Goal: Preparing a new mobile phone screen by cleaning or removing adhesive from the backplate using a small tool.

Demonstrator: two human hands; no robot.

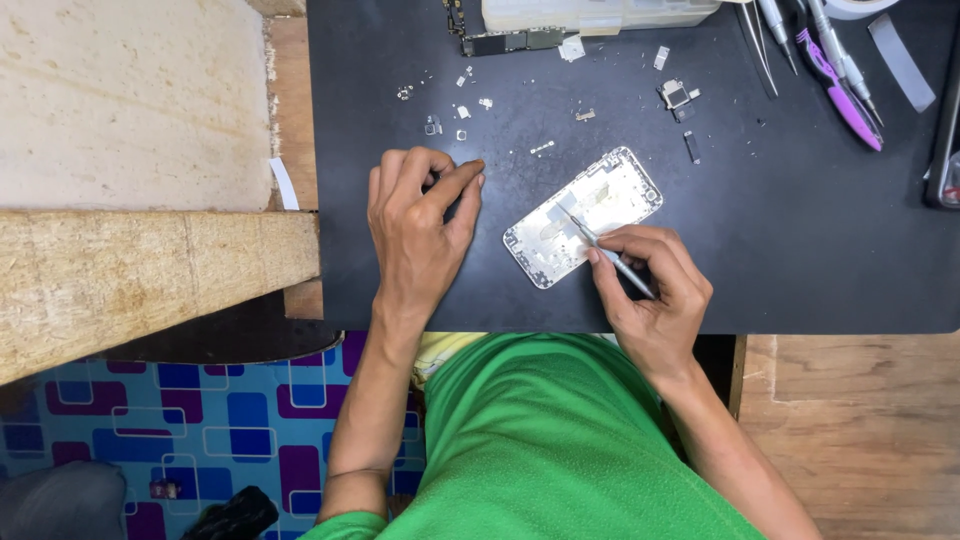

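Phone shell (585,215), silver and gutted, lies tilted on the black mat (800,230) that covers my bench (860,420), just ahead of my green shirt. My right hand (650,290) pinches thin tweezers (605,247), their tips down inside the shell. My left hand (420,230) rests on the mat just left of the shell, thumb and forefinger pressed together; what they hold is too small to tell. A circuit board (505,38) lies at the mat's far edge, screwdrivers (835,60) at the far right, tiny screws and brackets (450,105) scattered beyond my left hand.
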